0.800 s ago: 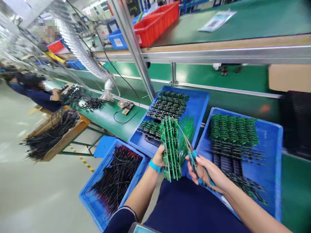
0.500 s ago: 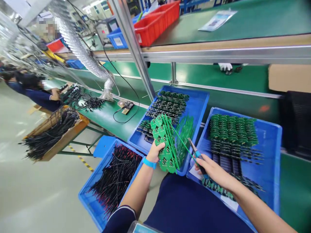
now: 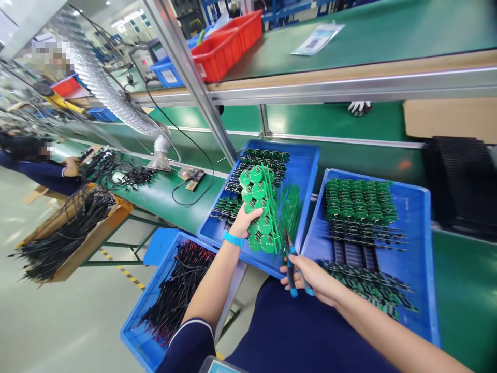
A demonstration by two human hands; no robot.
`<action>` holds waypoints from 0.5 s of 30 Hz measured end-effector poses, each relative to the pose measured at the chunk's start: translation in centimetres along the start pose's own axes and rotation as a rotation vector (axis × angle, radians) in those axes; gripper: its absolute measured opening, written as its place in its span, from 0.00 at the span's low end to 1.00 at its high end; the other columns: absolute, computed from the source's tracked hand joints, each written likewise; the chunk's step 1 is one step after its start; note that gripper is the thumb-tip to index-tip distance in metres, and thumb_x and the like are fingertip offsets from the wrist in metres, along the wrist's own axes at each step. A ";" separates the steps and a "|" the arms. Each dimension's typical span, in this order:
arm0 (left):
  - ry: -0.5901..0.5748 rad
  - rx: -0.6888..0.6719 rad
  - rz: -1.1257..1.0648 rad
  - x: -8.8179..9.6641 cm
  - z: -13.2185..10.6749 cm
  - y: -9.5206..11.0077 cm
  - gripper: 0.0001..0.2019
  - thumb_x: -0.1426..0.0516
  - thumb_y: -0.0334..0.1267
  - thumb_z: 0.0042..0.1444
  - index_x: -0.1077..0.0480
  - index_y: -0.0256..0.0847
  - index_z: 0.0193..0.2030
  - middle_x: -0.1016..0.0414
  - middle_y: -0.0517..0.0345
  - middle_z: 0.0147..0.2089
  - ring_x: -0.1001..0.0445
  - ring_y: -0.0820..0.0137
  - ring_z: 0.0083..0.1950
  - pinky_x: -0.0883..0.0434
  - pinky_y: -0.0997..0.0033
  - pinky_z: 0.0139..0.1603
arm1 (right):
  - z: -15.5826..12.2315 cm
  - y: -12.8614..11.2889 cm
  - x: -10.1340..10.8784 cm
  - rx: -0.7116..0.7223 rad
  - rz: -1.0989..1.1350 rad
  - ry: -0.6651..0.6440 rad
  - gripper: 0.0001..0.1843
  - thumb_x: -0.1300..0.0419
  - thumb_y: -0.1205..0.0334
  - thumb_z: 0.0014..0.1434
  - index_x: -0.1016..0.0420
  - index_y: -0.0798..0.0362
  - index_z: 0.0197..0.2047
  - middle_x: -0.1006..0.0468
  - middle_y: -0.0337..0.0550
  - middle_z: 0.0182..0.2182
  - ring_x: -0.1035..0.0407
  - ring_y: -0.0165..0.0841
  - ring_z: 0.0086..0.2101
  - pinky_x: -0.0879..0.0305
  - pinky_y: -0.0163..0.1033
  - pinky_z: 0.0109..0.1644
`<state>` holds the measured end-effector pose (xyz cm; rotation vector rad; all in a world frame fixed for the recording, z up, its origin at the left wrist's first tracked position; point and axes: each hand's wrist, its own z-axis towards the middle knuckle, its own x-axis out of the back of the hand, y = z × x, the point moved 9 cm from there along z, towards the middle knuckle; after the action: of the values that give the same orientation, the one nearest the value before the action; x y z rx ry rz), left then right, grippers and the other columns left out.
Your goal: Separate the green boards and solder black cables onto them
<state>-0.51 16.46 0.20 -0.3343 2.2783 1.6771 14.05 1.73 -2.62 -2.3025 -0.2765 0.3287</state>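
My left hand (image 3: 245,220) is closed on a panel of round green circuit boards (image 3: 259,191), thumb across its face. Thin green strips run along the panel's right side. In my right hand (image 3: 306,274) are pliers (image 3: 290,264) with blue and black handles, their handles spread and their jaws pointing up beside the panel's lower right edge. Under both hands lies a blue tray (image 3: 310,176). It holds rows of dark-edged circuit boards (image 3: 252,171) and a heap of loose green strips (image 3: 291,207).
A second blue tray (image 3: 421,259) on the right holds stacked green boards (image 3: 359,199). At lower left, a blue bin (image 3: 134,331) contains black wires with red ends (image 3: 174,290). A metal post (image 3: 190,72) rises behind the trays. A co-worker (image 3: 42,168) sits at far left.
The pliers have moved down and left, away from a green strip they were at, which no longer stretches out to the right. My right fingers have loosened and the handles have spread.
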 end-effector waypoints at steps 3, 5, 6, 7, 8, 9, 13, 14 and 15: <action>-0.033 0.013 0.005 -0.8 -0.2 -0.1 0.31 0.33 0.37 0.36 0.36 0.40 0.50 0.25 0.54 0.42 0.26 0.65 0.39 0.29 0.63 0.43 | -1.2 -2.9 1.9 0.145 -0.113 0.061 0.22 0.54 0.45 0.56 0.36 0.54 0.42 0.27 0.47 0.35 0.30 0.34 0.33 0.33 0.44 0.41; -0.054 0.022 0.006 -1.4 -0.6 -0.5 0.30 0.33 0.38 0.36 0.35 0.39 0.48 0.25 0.54 0.41 0.26 0.65 0.39 0.29 0.63 0.43 | -1.9 -5.3 3.1 0.248 -0.188 0.111 0.24 0.50 0.44 0.54 0.36 0.52 0.47 0.27 0.44 0.37 0.32 0.35 0.39 0.37 0.44 0.48; -0.064 0.026 0.006 -1.7 -0.9 -0.8 0.29 0.33 0.38 0.36 0.35 0.39 0.48 0.25 0.55 0.41 0.26 0.65 0.39 0.29 0.63 0.42 | -2.2 -6.3 3.6 0.285 -0.219 0.135 0.25 0.49 0.44 0.54 0.37 0.50 0.49 0.28 0.43 0.38 0.33 0.36 0.40 0.39 0.44 0.50; -0.073 0.030 0.006 -2.0 -1.1 -1.0 0.29 0.33 0.38 0.36 0.35 0.39 0.47 0.25 0.55 0.41 0.26 0.65 0.39 0.29 0.64 0.41 | -2.3 -7.1 4.0 0.311 -0.244 0.158 0.26 0.49 0.44 0.55 0.38 0.50 0.51 0.28 0.42 0.38 0.34 0.36 0.41 0.40 0.43 0.50; -0.083 0.033 0.005 -2.2 -1.4 -1.1 0.29 0.33 0.38 0.36 0.36 0.39 0.48 0.25 0.55 0.40 0.26 0.65 0.39 0.28 0.64 0.41 | -2.4 -7.6 4.3 0.327 -0.265 0.177 0.26 0.50 0.44 0.55 0.39 0.50 0.52 0.28 0.42 0.38 0.34 0.36 0.41 0.40 0.43 0.49; -0.092 0.035 0.004 -2.5 -1.6 -1.3 0.29 0.33 0.37 0.37 0.36 0.40 0.48 0.25 0.56 0.40 0.26 0.66 0.38 0.28 0.65 0.40 | -2.4 -8.0 4.5 0.335 -0.282 0.191 0.25 0.51 0.44 0.56 0.38 0.50 0.52 0.28 0.42 0.36 0.34 0.36 0.40 0.39 0.43 0.47; -0.119 0.044 -0.007 -3.1 -2.1 -1.5 0.30 0.34 0.36 0.38 0.37 0.41 0.50 0.25 0.56 0.40 0.26 0.66 0.38 0.28 0.66 0.39 | -2.2 -8.0 4.5 0.338 -0.315 0.199 0.22 0.51 0.44 0.56 0.36 0.51 0.47 0.28 0.39 0.32 0.34 0.34 0.34 0.39 0.40 0.40; -0.124 0.047 -0.012 -3.2 -2.2 -1.5 0.30 0.34 0.36 0.38 0.38 0.41 0.50 0.25 0.56 0.40 0.26 0.66 0.38 0.28 0.66 0.38 | -2.2 -7.9 4.5 0.339 -0.315 0.197 0.22 0.51 0.44 0.56 0.36 0.50 0.47 0.29 0.39 0.31 0.34 0.33 0.33 0.39 0.39 0.40; -0.127 0.050 -0.018 -3.2 -2.2 -1.5 0.30 0.34 0.36 0.38 0.38 0.41 0.50 0.25 0.56 0.40 0.25 0.66 0.38 0.28 0.66 0.38 | -2.3 -7.8 4.4 0.342 -0.311 0.195 0.22 0.51 0.44 0.56 0.37 0.50 0.47 0.29 0.38 0.30 0.35 0.33 0.32 0.40 0.39 0.39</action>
<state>2.80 13.92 0.65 -0.2291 2.2136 1.5823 18.19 6.74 3.94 -1.9022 -0.4371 -0.0083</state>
